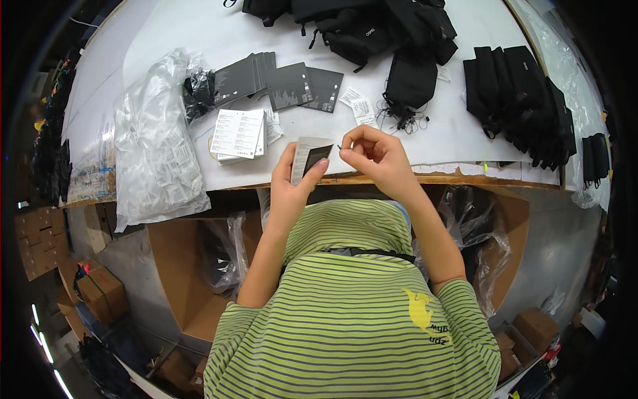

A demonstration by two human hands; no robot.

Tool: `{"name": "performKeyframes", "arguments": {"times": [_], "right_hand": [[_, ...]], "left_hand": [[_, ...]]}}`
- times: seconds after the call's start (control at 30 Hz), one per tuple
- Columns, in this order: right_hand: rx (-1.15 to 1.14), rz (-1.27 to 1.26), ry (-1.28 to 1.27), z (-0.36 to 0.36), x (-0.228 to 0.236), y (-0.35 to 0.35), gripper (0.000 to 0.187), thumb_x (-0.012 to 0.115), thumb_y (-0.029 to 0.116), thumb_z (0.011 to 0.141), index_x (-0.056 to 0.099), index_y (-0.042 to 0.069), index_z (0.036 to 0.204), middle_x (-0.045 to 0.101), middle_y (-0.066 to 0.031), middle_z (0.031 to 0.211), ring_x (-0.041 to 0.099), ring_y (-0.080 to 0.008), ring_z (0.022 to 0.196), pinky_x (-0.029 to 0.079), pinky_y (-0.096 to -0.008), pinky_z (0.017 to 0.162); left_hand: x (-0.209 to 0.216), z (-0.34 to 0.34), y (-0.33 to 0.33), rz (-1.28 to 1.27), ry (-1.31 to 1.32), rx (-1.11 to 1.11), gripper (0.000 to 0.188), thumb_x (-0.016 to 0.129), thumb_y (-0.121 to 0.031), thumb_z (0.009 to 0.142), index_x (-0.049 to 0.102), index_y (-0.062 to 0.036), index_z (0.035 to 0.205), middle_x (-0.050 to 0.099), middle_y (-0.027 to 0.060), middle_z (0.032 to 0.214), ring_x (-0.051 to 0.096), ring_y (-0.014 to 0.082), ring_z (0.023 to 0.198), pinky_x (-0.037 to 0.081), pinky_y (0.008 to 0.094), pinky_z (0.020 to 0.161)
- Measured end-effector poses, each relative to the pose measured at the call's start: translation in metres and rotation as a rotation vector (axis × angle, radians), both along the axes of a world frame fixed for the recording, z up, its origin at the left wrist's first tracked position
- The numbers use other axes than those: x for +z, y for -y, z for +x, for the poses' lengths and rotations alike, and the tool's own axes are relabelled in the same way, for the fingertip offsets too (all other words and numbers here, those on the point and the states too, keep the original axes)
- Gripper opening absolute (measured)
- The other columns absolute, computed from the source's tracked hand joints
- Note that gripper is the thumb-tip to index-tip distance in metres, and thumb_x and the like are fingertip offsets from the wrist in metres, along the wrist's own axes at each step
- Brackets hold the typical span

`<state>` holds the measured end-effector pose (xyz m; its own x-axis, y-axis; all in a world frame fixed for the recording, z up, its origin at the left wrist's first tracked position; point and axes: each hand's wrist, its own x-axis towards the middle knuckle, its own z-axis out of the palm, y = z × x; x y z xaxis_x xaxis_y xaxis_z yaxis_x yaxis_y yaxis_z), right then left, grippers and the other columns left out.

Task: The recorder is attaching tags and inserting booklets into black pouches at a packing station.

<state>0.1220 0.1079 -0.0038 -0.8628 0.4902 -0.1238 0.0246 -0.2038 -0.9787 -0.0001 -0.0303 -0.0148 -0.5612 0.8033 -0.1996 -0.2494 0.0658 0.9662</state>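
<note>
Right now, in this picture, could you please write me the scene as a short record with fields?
Left hand: holds a small white-and-black card
Right hand: pinches a small dark thing, too small to identify
Near left hand: stack of white printed cards
Beyond that stack: dark grey cards, partly overlapping
Left side: clear plastic bag
Right side: row of black fabric pouches
Far side: heap of black bags
Surface: white-topped table

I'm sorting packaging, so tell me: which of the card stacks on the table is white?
The white stack, between the clear plastic bag and the left hand; the dark grey cards lie behind it.
</note>
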Motion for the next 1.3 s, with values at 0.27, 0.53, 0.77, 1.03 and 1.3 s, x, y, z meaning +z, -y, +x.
{"name": "performKeyframes", "arguments": {"times": [0.27, 0.53, 0.77, 1.03, 1.3], "right_hand": [[-0.211, 0.344, 0.103, 0.005, 0.009, 0.014, 0.008, 0.067, 0.009, 0.079, 0.064, 0.003, 0.083, 0.024, 0.0065, 0.052, 0.024, -0.0037, 0.05, 0.022, -0.0234, 0.047], [-0.22, 0.32, 0.11, 0.009, 0.01, 0.016, 0.008, 0.068, 0.009, 0.079, 0.064, 0.003, 0.083, 0.026, 0.0061, 0.052, 0.024, -0.004, 0.05, 0.022, -0.0236, 0.047], [-0.24, 0.274, 0.107, 0.012, 0.013, 0.015, 0.009, 0.07, 0.011, 0.081, 0.065, 0.004, 0.084, 0.036, 0.0054, 0.049, 0.03, -0.0029, 0.047, 0.023, -0.0226, 0.046], [-0.005, 0.303, 0.112, 0.023, 0.012, 0.01, 0.01, 0.073, 0.008, 0.078, 0.065, 0.004, 0.085, 0.044, 0.0069, 0.054, 0.033, -0.0007, 0.049, 0.024, -0.0201, 0.046], [0.091, -0.064, 0.008, 0.029, 0.0, 0.006, 0.01, 0.064, 0.012, 0.088, 0.058, 0.004, 0.089, 0.048, 0.0057, 0.06, 0.038, -0.0012, 0.048, 0.028, -0.0192, 0.044]], "left_hand": [[0.016, 0.013, -0.003, 0.055, -0.31, 0.121, 0.01, 0.066, -0.005, 0.085, 0.062, 0.0035, 0.088, 0.052, -0.0003, 0.081, 0.048, 0.0046, 0.068, 0.038, 0.019, 0.058], [0.016, 0.014, -0.003, 0.036, -0.841, 0.117, 0.019, 0.069, 0.002, 0.078, 0.071, -0.0021, 0.096, 0.057, 0.0028, 0.083, 0.052, 0.0108, 0.074, 0.043, 0.0233, 0.064], [0.01, 0.01, 0.0, 0.116, -1.016, 0.055, 0.026, 0.071, 0.001, 0.074, 0.072, -0.005, 0.098, 0.06, 0.004, 0.084, 0.054, 0.0139, 0.075, 0.044, 0.0255, 0.065], [0.005, -0.008, 0.008, 0.003, 0.029, -0.354, 0.016, 0.056, -0.011, 0.094, 0.061, 0.0031, 0.1, 0.06, 0.0036, 0.092, 0.054, 0.0073, 0.082, 0.042, 0.0196, 0.075], [0.01, 0.001, -0.009, 0.097, -0.157, -0.309, 0.01, 0.057, -0.008, 0.093, 0.055, 0.0011, 0.091, 0.054, 0.001, 0.086, 0.052, 0.0064, 0.075, 0.042, 0.0204, 0.067]]}}
